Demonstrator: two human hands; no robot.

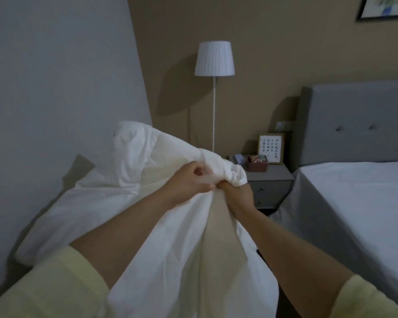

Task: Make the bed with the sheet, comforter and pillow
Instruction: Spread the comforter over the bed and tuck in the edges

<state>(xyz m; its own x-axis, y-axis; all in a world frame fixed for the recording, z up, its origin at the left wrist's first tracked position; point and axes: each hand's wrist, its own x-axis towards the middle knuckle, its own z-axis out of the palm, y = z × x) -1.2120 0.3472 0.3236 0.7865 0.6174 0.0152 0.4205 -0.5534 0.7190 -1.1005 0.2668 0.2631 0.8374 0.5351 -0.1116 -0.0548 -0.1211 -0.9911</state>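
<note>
both hands (213, 185) — gripping comforter (129, 171), lifted

1 head-worn view looks forward and down, close over both forearms, toward the bed (354, 191).

We lose the bed (354, 203) past the right edge; the picture (386, 8) at upper right is cropped to one corner. Comforter (124, 180) runs off the bottom, hiding whatever it rests on. Writing in the small frame (271, 148) is too small to read. Left hand (189, 180) fingertips are blurred.
</note>
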